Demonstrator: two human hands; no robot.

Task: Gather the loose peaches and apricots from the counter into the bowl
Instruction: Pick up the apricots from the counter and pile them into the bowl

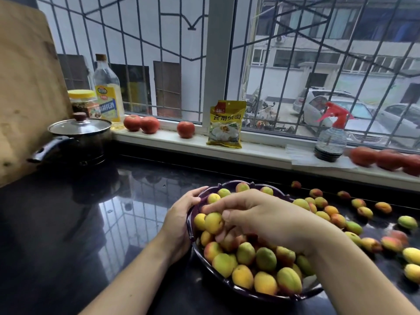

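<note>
Head view: bowl nearly full under right hand, fingers curled over fruit; left hand grips rim; loose apricots remain rightward.

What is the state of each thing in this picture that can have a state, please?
Bowl: upright, heaped with fruit.
Left hand: grips the bowl's left rim.
Right hand: over the bowl, fingers curled round fruit.
Loose fruit: lying on the counter, right of the bowl.
Pot: lid on.
Oil bottle: upright, capped.
Spray bottle: upright.
Yellow packet: standing on the sill.
</note>
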